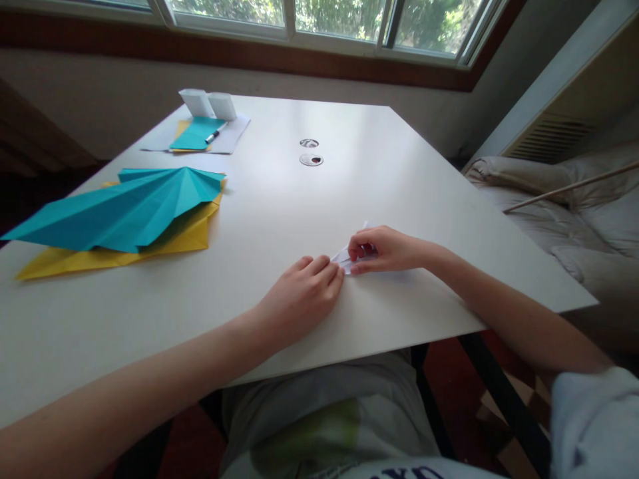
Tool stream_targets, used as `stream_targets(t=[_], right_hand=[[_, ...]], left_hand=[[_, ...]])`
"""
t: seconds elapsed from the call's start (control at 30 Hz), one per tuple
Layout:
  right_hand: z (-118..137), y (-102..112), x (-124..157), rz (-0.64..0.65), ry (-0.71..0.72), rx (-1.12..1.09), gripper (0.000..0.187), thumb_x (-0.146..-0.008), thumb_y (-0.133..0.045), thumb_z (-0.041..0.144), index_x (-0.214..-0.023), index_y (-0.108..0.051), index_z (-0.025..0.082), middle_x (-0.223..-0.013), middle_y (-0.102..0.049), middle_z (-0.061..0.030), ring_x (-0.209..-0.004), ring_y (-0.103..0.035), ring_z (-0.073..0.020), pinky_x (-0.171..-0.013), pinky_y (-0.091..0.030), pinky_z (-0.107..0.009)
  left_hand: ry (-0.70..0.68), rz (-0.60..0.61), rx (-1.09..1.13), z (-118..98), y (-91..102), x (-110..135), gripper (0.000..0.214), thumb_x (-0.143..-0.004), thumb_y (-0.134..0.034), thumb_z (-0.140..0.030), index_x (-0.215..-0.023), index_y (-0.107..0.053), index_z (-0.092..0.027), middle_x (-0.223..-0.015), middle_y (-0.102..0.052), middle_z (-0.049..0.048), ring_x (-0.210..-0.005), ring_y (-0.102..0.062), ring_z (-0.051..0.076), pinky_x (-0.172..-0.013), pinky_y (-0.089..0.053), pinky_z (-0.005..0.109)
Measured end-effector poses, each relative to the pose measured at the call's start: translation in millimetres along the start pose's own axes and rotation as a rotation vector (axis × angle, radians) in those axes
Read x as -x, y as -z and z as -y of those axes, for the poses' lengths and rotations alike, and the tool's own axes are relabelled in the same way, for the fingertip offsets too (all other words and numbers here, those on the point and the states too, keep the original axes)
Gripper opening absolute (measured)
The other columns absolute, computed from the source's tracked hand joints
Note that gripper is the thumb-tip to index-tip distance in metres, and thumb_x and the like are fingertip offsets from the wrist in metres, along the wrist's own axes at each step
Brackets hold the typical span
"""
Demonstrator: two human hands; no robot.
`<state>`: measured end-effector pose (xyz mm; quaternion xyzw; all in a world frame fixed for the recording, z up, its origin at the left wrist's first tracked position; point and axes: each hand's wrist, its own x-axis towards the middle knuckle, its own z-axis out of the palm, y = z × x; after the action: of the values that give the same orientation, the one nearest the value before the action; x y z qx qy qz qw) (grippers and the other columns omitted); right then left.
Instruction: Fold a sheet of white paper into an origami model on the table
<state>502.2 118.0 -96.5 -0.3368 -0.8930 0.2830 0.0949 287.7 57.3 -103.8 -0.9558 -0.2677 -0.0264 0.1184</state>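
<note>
A small folded piece of white paper (344,267) lies on the table near its front edge, between my two hands. The fingers of my left hand (307,296) are curled together and press on the paper's left end. From the right, my right hand (382,249) grips the same paper, with its thumb low and its fingers bent over it. Much of the paper is hidden under my fingers, so its full shape cannot be made out.
On the white table (419,193), pleated teal paper (144,209) overlaps yellow paper (184,236) at left. Farther back are flat sheets, a pen (216,132) and folded white pieces (207,105). Two round discs (311,159) lie mid-table. A cushioned seat (539,199) stands at right.
</note>
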Motion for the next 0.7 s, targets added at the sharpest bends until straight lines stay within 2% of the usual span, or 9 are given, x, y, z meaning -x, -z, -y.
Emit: stream_targets(t=[0.3, 0.7], right_hand=[[-1.3, 0.4, 0.0, 0.000, 0.004, -0.017, 0.027, -0.079, -0.058, 0.042, -0.080, -0.060, 0.015, -0.068, -0.054, 0.0005, -0.060, -0.045, -0.0090, -0.054, -0.032, -0.020], [-2.3, -0.9, -0.7, 0.012, 0.011, 0.042, 0.009, -0.077, -0.060, 0.024, -0.081, -0.060, 0.016, -0.072, -0.056, -0.0004, -0.062, -0.049, -0.0098, -0.055, -0.035, -0.019]], left_hand=[[-0.006, -0.009, -0.028, 0.0, -2.2, 1.3, 0.032, -0.089, -0.034, -0.011, -0.115, -0.053, -0.007, -0.105, -0.059, 0.0136, -0.098, -0.049, 0.025, -0.077, -0.040, 0.036], [-0.010, -0.009, -0.018, -1.2, 1.5, 2.7, 0.033, -0.090, -0.034, -0.012, -0.118, -0.050, -0.010, -0.107, -0.058, 0.0124, -0.097, -0.049, 0.025, -0.080, -0.037, 0.037]])
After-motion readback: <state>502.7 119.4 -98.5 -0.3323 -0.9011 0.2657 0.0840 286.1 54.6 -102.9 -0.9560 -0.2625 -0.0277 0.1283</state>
